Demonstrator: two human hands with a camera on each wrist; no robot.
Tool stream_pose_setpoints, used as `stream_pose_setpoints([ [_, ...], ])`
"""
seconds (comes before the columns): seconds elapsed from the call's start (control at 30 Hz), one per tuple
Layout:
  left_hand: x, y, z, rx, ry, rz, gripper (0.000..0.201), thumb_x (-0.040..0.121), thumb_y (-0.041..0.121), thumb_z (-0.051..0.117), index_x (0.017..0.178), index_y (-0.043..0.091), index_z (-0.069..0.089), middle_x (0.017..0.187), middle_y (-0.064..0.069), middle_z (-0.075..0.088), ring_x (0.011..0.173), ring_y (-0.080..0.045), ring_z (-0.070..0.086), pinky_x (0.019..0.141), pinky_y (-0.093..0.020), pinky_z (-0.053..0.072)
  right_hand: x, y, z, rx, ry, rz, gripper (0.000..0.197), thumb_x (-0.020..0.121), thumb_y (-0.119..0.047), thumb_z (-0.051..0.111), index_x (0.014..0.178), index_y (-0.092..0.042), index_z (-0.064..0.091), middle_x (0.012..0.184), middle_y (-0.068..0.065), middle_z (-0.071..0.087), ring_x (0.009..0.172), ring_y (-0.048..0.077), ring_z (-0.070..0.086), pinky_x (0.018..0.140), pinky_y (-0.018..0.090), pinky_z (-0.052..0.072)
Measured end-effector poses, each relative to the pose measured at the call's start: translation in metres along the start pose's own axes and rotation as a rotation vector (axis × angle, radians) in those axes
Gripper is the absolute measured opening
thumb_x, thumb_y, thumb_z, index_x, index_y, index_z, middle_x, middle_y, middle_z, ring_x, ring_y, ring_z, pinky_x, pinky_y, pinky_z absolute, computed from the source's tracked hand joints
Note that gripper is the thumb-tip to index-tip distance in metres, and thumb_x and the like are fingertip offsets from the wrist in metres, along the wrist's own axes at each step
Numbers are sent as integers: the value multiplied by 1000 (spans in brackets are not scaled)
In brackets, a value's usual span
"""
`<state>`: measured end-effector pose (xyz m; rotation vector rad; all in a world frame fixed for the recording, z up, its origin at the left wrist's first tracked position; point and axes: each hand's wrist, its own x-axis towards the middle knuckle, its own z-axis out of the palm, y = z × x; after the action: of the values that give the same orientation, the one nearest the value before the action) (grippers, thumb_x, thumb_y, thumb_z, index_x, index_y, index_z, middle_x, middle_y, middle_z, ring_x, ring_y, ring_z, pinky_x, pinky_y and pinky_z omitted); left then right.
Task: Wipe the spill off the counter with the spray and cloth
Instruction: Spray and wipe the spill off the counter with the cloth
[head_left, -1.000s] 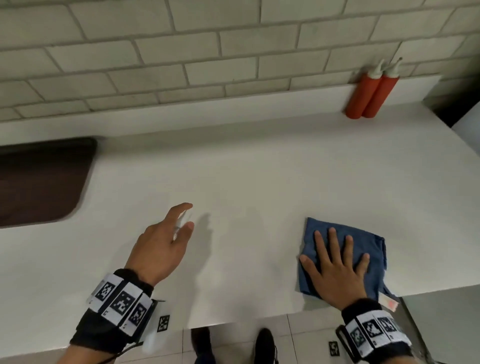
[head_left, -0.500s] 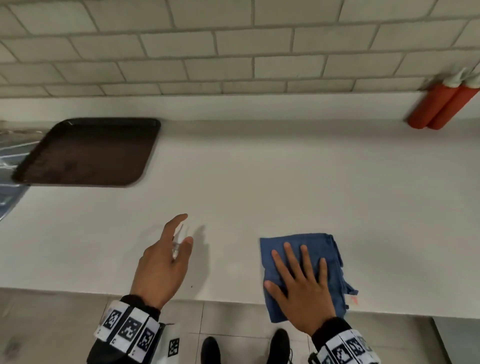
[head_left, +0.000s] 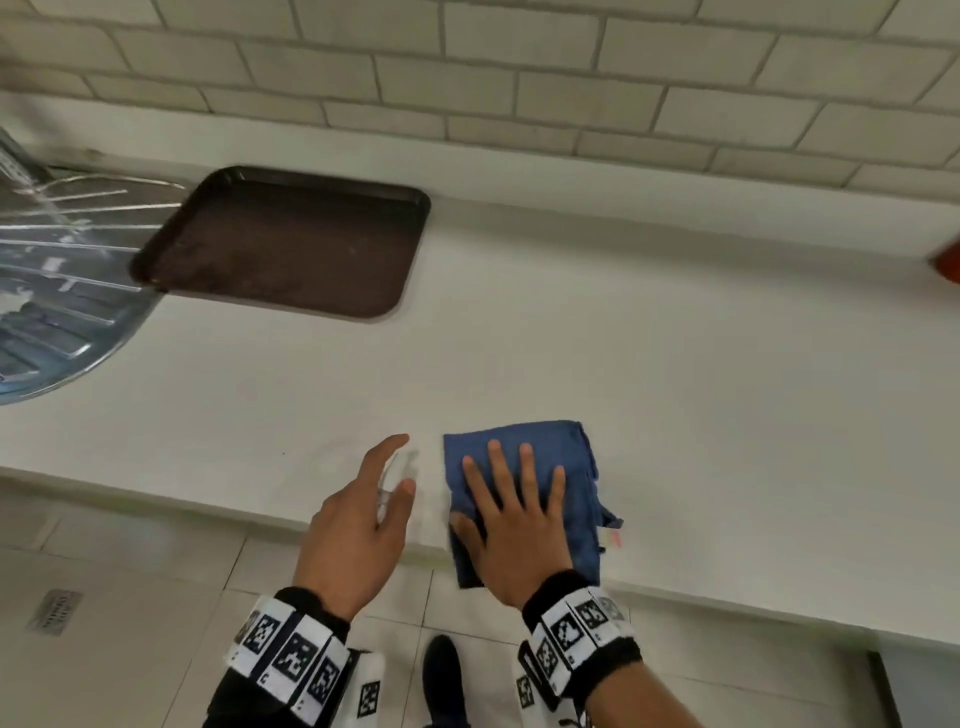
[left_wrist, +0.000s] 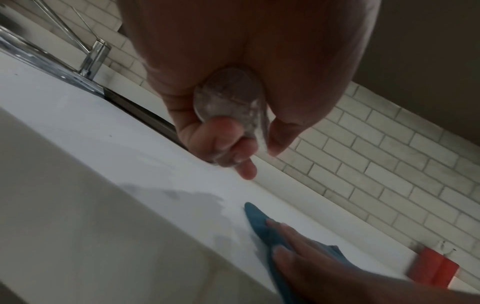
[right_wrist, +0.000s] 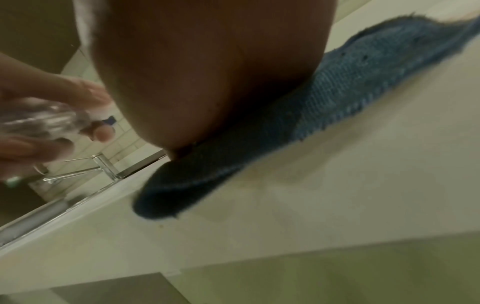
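Observation:
A blue cloth (head_left: 545, 447) lies on the white counter (head_left: 571, 338) near its front edge. My right hand (head_left: 511, 512) lies flat on it with straight, spread fingers, and the cloth (right_wrist: 350, 82) shows under the palm in the right wrist view. Just left of it, my left hand (head_left: 363, 514) grips a small clear spray bottle (head_left: 395, 475), held above the counter. The left wrist view shows the bottle (left_wrist: 231, 102) with fingers curled round it, and a grey wet patch (left_wrist: 197, 203) beside the cloth (left_wrist: 262, 228).
A dark brown tray (head_left: 283, 244) lies on the counter at the back left, next to a steel sink drainer (head_left: 57, 291) with a tap (left_wrist: 94, 57). Red squeeze bottles (left_wrist: 431, 267) stand at the far right against the tiled wall (head_left: 519, 67).
The right hand has slid the cloth leftward along the counter until it is close to the left hand. The left hand keeps its hold on the bottle. The view has swung left.

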<state>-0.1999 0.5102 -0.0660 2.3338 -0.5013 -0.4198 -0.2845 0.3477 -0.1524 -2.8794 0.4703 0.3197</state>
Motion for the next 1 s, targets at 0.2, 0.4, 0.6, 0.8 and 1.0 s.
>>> stream_pose_setpoints([
  [0.2, -6, -46, -21, -18, -50, -37, 46, 99, 43, 44, 143, 48, 32, 99, -2, 74, 104, -18, 66, 75, -28, 45, -20, 31, 1, -13, -53, 75, 70, 94, -70, 10, 155, -36, 13, 164, -4, 9, 150, 30, 9, 113, 62, 6],
  [0.4, 12, -68, -43, -47, 28, -38, 45, 100, 38, 45, 143, 44, 34, 97, -6, 72, 104, -26, 67, 76, -31, 45, 73, 5, -19, 17, -75, 240, 81, 82, -76, -7, 151, -36, -21, 159, -2, -28, 144, 34, -27, 111, 66, -13],
  [0.6, 34, -68, -57, -67, 84, 2, 45, 100, 40, 44, 142, 46, 32, 113, -6, 70, 103, -24, 66, 83, -32, 45, 42, -65, 0, -85, -27, -63, 74, 93, -67, 6, 156, -28, 5, 164, 4, -4, 148, 38, -8, 111, 69, -2],
  [0.8, 32, -81, -58, -90, 74, 3, 43, 100, 40, 43, 143, 43, 35, 73, -2, 58, 78, -22, 63, 77, -34, 49, 2, -37, 7, -182, 9, -169, 75, 93, -73, 23, 155, -33, 14, 164, -1, 10, 150, 31, 5, 111, 65, 20],
  [1.0, 25, -94, -58, -92, 50, -49, 43, 100, 40, 44, 143, 43, 36, 90, 10, 63, 90, -20, 65, 76, -33, 47, 21, -78, 10, -154, -24, -122, 81, 90, -75, 23, 156, -29, 13, 164, 6, 8, 149, 39, 1, 111, 70, 11],
])
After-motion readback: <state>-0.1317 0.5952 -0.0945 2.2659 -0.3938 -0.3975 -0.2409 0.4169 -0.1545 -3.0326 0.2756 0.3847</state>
